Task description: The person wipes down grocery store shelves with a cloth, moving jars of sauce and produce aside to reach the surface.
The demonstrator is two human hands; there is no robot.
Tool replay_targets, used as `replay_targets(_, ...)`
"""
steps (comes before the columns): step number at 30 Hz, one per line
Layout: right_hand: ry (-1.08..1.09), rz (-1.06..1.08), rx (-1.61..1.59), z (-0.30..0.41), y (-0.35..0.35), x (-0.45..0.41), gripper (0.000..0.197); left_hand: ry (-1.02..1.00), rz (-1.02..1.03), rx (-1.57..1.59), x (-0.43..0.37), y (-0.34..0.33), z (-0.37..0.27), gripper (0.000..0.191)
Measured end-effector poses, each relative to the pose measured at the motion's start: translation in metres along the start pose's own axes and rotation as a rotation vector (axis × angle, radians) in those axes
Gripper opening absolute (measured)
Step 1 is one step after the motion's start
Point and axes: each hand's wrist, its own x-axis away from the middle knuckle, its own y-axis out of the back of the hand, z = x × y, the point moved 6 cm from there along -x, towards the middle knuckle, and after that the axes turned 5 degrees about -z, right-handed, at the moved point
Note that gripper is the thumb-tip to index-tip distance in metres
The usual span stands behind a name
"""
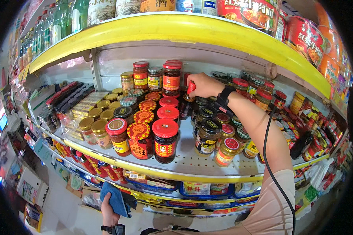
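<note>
My right hand (204, 85) reaches to the back of the shelf and grips the red cap of a dark glass bottle (186, 106). The bottle stands upright in a gap between two groups of jars. To its left is a column of red-lidded sauce jars (164, 149); on its other side are black-lidded jars (206, 136), partly hidden by my forearm. Low in front of the shelf, my left hand (108, 211) holds a folded blue cloth (114, 199). Whether the bottle's base touches the shelf cannot be made out.
A yellow-edged shelf (176, 26) with bottles and instant-noodle tubs (304, 41) hangs overhead. Gold-lidded jars (98, 126) crowd the left, and more jars (314, 147) stand right. Blue baskets (206, 196) of packets sit below. A black cable (267, 152) runs along my right arm.
</note>
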Motion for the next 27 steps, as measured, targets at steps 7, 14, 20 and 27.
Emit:
replay_targets(7,-0.080,-0.316,0.014,0.046,0.047,0.039,0.031,0.058,0.039,-0.049,-0.015,0.008,-0.009,0.036)
replay_targets(14,-0.019,-0.780,0.235,0.117,0.099,0.141,0.027,0.208,0.204,-0.153,-0.047,0.008,-0.001,0.039)
replay_targets(20,-0.199,-0.939,0.432,0.195,0.137,0.296,0.029,0.877,0.417,-0.145,-0.067,0.018,0.050,0.048)
replay_targets(27,-0.819,-0.722,0.672,0.296,0.155,0.515,0.031,0.842,0.712,-0.862,0.031,-0.057,0.127,0.047)
